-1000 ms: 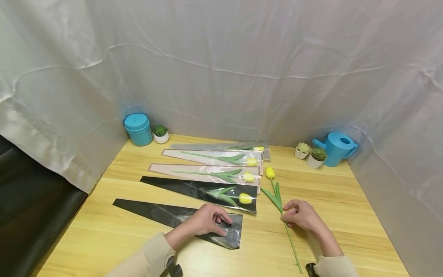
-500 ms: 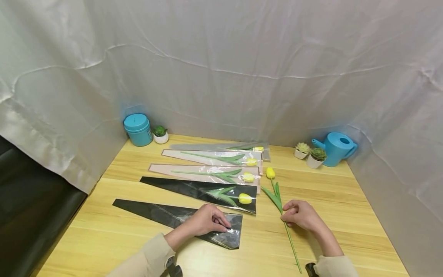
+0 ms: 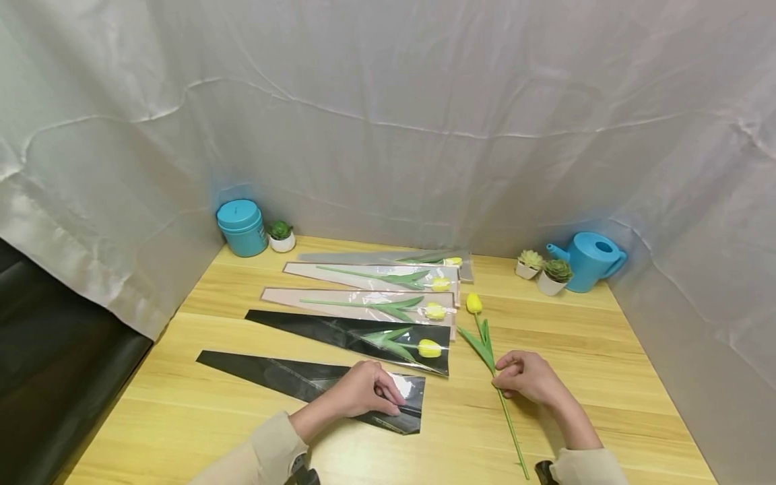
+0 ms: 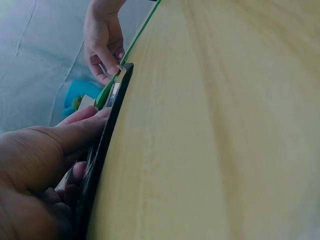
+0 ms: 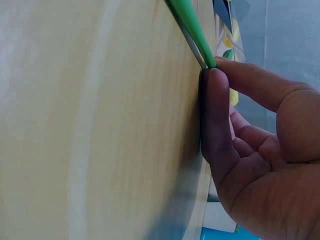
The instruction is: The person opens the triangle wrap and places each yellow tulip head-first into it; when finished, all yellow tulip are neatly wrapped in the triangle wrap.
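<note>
My left hand [image 3: 362, 392] pinches the clear front film of a black flower sleeve [image 3: 273, 376] near its wide right end. The sleeve lies on the table, narrow end to the left, with no flower in it. In the left wrist view, thumb and forefinger meet at the black sleeve [image 4: 106, 140]. On the right, my right hand [image 3: 529, 377] holds a yellow tulip [image 3: 474, 303] by its stem just below the leaves, bloom pointing away. The right wrist view shows the green stem [image 5: 192, 30] between thumb and forefinger, close over the wood.
Behind the sleeve lie another black sleeve [image 3: 297, 323] and several pale ones [image 3: 291, 294], each holding a yellow tulip. A blue canister [image 3: 242, 229] and a potted succulent [image 3: 281, 237] stand back left. Two small succulents [image 3: 552, 283] and a blue watering can [image 3: 591, 263] stand back right.
My left thumb and fingers have come together on the sleeve's film, and its shine and folds have shifted. My right hand and the tulip have stayed in place.
</note>
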A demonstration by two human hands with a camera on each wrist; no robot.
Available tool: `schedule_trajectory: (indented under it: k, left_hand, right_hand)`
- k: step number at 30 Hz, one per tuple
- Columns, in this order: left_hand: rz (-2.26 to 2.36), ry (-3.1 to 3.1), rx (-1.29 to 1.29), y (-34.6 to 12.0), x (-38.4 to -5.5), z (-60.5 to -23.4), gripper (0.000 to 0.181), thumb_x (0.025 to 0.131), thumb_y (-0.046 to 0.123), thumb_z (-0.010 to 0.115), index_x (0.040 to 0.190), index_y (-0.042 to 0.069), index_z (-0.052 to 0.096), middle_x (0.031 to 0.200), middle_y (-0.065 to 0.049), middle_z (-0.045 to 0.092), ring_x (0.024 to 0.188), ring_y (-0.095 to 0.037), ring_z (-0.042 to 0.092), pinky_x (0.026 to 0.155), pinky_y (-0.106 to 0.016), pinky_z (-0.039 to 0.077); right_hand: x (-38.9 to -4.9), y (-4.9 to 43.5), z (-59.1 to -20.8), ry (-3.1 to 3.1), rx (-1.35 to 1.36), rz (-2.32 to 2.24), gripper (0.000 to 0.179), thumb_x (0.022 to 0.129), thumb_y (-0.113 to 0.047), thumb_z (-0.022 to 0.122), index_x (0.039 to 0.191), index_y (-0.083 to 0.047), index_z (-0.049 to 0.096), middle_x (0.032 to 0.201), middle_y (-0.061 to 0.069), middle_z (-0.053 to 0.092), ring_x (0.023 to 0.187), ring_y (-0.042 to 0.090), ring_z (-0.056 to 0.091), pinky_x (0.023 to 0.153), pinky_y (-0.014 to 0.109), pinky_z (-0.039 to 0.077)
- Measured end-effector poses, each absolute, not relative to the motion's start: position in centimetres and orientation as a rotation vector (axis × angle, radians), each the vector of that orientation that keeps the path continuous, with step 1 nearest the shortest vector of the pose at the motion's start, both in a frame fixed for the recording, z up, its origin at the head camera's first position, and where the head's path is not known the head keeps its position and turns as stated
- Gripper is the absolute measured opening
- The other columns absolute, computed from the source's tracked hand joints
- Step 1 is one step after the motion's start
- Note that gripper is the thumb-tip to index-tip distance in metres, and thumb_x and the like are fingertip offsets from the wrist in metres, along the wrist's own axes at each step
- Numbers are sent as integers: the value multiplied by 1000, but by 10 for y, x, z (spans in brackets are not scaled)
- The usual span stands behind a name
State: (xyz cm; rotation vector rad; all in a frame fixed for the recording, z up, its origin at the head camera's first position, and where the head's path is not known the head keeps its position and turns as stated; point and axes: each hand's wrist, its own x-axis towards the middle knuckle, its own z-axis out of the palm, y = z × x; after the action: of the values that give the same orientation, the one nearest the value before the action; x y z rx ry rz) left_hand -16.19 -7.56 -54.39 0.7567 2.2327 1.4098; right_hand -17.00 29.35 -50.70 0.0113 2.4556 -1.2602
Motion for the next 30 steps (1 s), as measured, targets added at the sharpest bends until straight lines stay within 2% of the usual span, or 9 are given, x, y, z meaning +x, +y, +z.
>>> schedule_trajectory:
  k: [10,17,20,24,30]
  left_hand:
    - [1537,2162,642,-75,-161,-543,13,78,5,90,87,10,82,83,-4,80,71,-6,73,66,-19,57]
    - [1614,2097,546,-76,-163,-544,17,76,4,90,88,10,81,83,-4,80,70,-8,72,65,-20,55]
    - [1650,2065,537,-77,-163,-544,18,76,3,89,91,7,80,86,-7,80,72,-8,72,67,-20,56]
    - [1684,2032,525,-78,-164,-543,20,77,3,89,94,4,80,89,-10,80,72,-8,70,65,-19,53]
    - [1704,2017,505,-79,-167,-545,20,77,4,90,95,6,81,90,-11,80,74,-8,69,63,-17,49]
  right_hand:
    - [-169,294,-508,2467,-10,-1253,38,88,-10,80,116,8,62,85,9,73,69,23,72,66,34,60]
    - [-169,294,-509,2472,-1,-1248,36,87,-9,80,115,7,63,83,8,73,69,23,72,66,33,60]
    - [-169,293,-509,2474,14,-1249,35,87,-9,80,114,7,63,83,8,73,69,23,72,66,33,60]
    - [-169,291,-508,2488,42,-1240,30,87,-9,81,109,5,66,82,8,72,69,22,71,65,33,60]
    - [-168,290,-506,2529,62,-1205,22,87,-8,80,102,4,70,81,6,74,67,20,71,65,32,59]
